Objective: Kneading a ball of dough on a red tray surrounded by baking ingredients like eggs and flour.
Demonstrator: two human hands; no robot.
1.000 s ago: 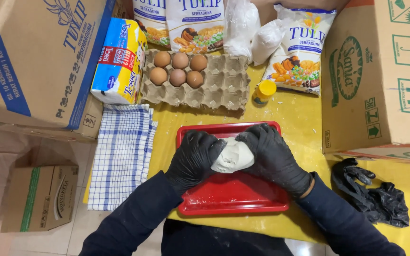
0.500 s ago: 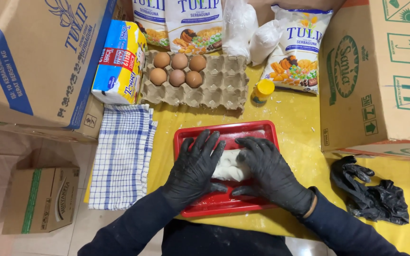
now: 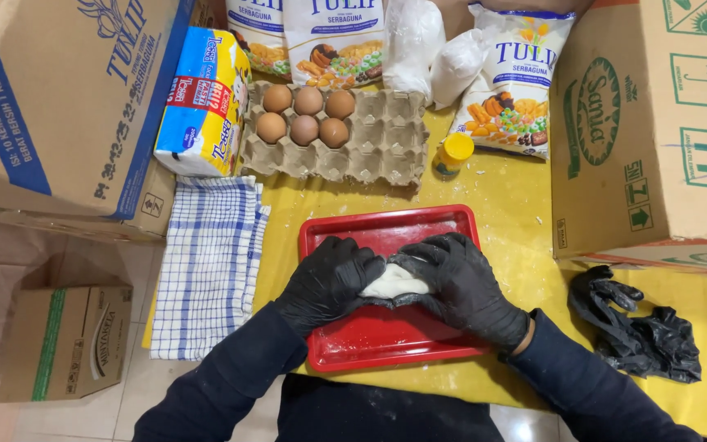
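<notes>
With both gloved hands, left hand (image 3: 330, 278) and right hand (image 3: 458, 282), curled closed around the white dough (image 3: 394, 283) between the fingers, over the red tray (image 3: 386, 344), press evenly and gently.

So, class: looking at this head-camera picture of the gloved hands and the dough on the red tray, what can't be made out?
Head view only:
- Most of the dough: covered by the left hand and right hand.
- The red tray under both hands: hidden by them.
- Flour bags: tops cut off by the upper edge.
- Small yellow-capped jar: contents too small to tell.
- Black crumpled thing: gloves or bag, unclear.
</notes>
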